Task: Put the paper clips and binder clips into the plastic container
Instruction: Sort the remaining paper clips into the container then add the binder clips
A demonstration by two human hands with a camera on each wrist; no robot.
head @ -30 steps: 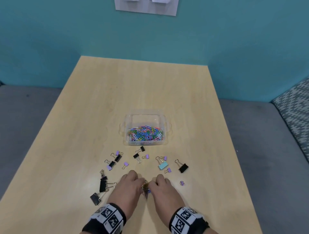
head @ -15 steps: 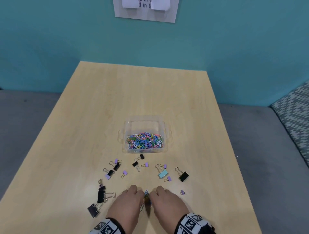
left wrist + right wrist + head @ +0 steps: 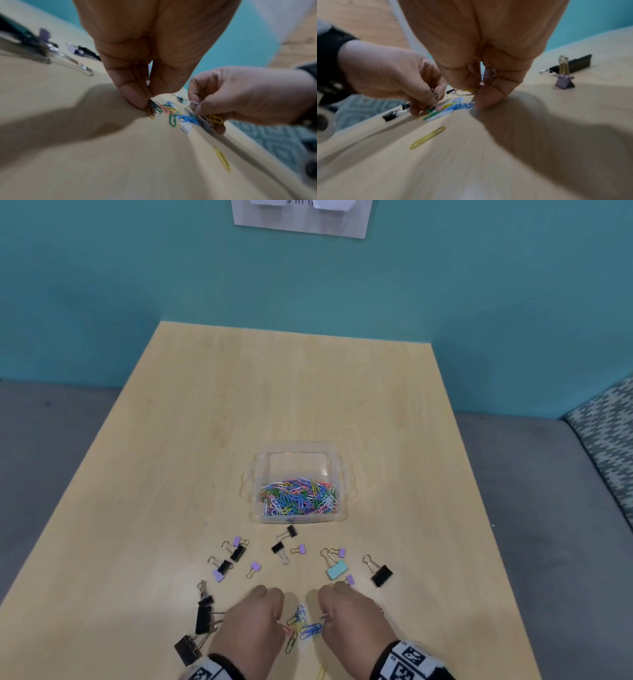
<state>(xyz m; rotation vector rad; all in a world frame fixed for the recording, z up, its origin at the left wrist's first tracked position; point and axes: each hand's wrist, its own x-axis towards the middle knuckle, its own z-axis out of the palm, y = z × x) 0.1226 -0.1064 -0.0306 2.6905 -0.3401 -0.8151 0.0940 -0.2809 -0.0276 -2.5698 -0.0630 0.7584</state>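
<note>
Near the table's [image 3: 137, 474] front edge, toward its left, black binder clips [image 3: 202, 618] lie loose. The left hand [image 3: 250, 625] pinches paper clips [image 3: 154, 108] against the surface, fingertips pressed together. Between both hands lies a small loose pile [image 3: 301, 625], with 1 yellow clip [image 3: 428, 137] nearer the front edge. The right hand [image 3: 352, 621] pinches several clips [image 3: 200, 115]. Mid-table, the plastic container [image 3: 298, 453] already holds most paper clips; every visible binder clip, including the teal one [image 3: 337, 570], remains outside, so about half seems left.
</note>
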